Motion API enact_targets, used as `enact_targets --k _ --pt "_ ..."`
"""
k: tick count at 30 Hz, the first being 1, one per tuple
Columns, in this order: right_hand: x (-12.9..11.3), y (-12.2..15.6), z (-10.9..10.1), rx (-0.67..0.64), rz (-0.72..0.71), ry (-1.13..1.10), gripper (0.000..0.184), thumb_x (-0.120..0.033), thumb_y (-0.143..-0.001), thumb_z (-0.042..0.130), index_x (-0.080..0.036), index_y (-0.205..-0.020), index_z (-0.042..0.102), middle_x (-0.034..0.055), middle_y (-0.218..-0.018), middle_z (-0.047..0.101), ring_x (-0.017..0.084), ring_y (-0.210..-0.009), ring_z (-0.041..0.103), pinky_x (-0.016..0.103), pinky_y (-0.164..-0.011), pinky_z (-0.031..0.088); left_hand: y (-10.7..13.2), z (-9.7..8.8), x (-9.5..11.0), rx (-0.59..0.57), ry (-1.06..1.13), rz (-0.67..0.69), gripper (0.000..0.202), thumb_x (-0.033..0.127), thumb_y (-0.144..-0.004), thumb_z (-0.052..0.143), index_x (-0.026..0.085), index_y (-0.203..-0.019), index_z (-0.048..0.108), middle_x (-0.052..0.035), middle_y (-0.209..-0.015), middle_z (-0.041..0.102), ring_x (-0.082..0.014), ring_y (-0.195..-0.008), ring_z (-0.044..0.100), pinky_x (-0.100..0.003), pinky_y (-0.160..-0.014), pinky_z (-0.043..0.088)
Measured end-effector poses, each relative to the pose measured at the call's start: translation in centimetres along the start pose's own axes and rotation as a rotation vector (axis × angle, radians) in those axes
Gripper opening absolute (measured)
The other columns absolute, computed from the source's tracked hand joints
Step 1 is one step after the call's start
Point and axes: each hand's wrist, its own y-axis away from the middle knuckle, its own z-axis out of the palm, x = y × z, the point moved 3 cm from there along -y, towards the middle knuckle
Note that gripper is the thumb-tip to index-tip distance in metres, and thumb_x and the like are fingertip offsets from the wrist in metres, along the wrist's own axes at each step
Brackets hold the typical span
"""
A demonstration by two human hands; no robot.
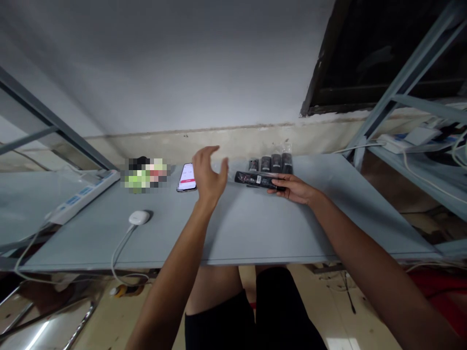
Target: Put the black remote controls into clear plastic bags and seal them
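On the grey metal shelf (251, 228), the right hand (294, 188) sits at about one o'clock, its fingers closed around a black remote control (253, 180). The left hand (208, 175) hovers at twelve, fingers spread wide, just beside a smartphone (187, 177) at eleven.

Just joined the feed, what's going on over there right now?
A person is working at a grey shelf. Their right hand holds a long black remote control by one end, while their left hand is raised and open, holding nothing, between the remote and a smartphone. Just behind the remote lie four small black items in a clear plastic bag. Further left sits a white corded device.
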Motion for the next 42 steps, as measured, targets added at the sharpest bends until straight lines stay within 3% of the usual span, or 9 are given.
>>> enact_targets --k 4,6,9,17,22,25,31,37,42 --pt "-0.2 0.4 0.4 -0.047 0.017 0.049 0.038 -0.02 -0.084 0.086 -0.019 -0.121 0.077 0.0076 -0.107 0.081 0.017 -0.085 0.081 0.014 -0.062 0.065 2.2 2.8 3.1 -0.605 -0.021 0.448 0.061 0.05 -0.091 0.075 0.024 -0.143 0.057 -0.0134 -0.144 0.063 -0.0328 -0.138 0.055 -0.052 -0.116 0.043" --pt "-0.4 0.6 0.4 -0.06 0.035 0.082 0.038 -0.023 -0.085 0.086 -0.019 -0.122 0.076 0.0078 -0.108 0.081 0.017 -0.087 0.081 0.016 -0.067 0.066 3.2 4.1 3.8 -0.785 -0.058 0.475 0.061 0.042 -0.094 0.073 0.023 -0.148 0.053 -0.013 -0.143 0.064 -0.0316 -0.133 0.06 -0.048 -0.109 0.049" --pt "-0.6 1.1 0.4 -0.095 0.085 0.156 0.039 -0.025 -0.086 0.086 -0.018 -0.123 0.076 0.01 -0.114 0.08 0.018 -0.092 0.081 0.023 -0.082 0.067 4.0 5.4 3.6 -0.914 -0.121 0.42 0.057 0.03 -0.094 0.069 0.022 -0.148 0.053 -0.0117 -0.135 0.069 -0.0293 -0.121 0.067 -0.042 -0.098 0.056" --pt "-1.9 2.6 -0.4 -0.134 0.156 0.287 0.046 -0.025 -0.08 0.09 -0.019 -0.124 0.077 0.0116 -0.127 0.077 0.022 -0.104 0.079 0.04 -0.107 0.06 4.6 5.2 2.5 -1.009 -0.109 0.365 0.043 0.028 -0.09 0.068 0.021 -0.133 0.067 -0.009 -0.111 0.077 -0.0262 -0.1 0.072 -0.037 -0.086 0.057" --pt "-3.3 3.6 -3.2 -0.002 0.126 0.376 0.043 -0.03 -0.069 0.097 -0.014 -0.105 0.08 0.0115 -0.111 0.08 0.023 -0.097 0.08 0.038 -0.097 0.065 4.4 4.3 1.3 -1.04 -0.142 0.24 0.043 0.031 -0.089 0.065 0.025 -0.131 0.069 -0.0069 -0.122 0.077 -0.0266 -0.105 0.073 -0.037 -0.086 0.058" --pt "-4.4 4.0 -3.8 0.083 -0.038 0.348 0.041 -0.032 -0.064 0.099 -0.014 -0.094 0.078 0.0077 -0.097 0.081 0.022 -0.09 0.08 0.038 -0.089 0.067 4.2 3.9 0.2 -1.036 -0.158 0.208 0.036 0.028 -0.089 0.062 0.026 -0.123 0.074 -0.0062 -0.115 0.079 -0.0268 -0.1 0.075 -0.037 -0.084 0.059" --pt "-6.0 4.1 -1.9 0.259 -0.464 0.228 0.043 -0.051 -0.074 0.091 -0.02 -0.096 0.071 0.0099 -0.102 0.082 0.028 -0.099 0.079 0.042 -0.087 0.066 4.5 3.8 -0.8 -0.968 -0.115 0.206 0.044 0.033 -0.086 0.07 0.028 -0.131 0.071 -0.007 -0.128 0.076 -0.0315 -0.112 0.074 -0.044 -0.09 0.061" --pt "-5.5 3.2 0.3 0.306 -0.571 0.384 0.049 -0.062 -0.079 0.085 -0.025 -0.104 0.064 0.0057 -0.097 0.08 0.025 -0.095 0.077 0.042 -0.091 0.063 4.6 4.2 1.0 -0.959 -0.012 0.222 0.052 0.047 -0.09 0.074 0.025 -0.137 0.068 -0.009 -0.129 0.075 -0.0307 -0.116 0.073 -0.045 -0.097 0.059" --pt "-4.2 2.5 0.7 0.206 -0.557 0.495 0.047 -0.057 -0.084 0.081 -0.027 -0.115 0.062 0.0057 -0.112 0.076 0.024 -0.106 0.073 0.042 -0.101 0.058 4.5 4.1 1.5 -0.935 0.049 0.225 0.041 0.046 -0.094 0.071 0.027 -0.131 0.071 -0.0061 -0.123 0.077 -0.0271 -0.108 0.074 -0.041 -0.092 0.059"
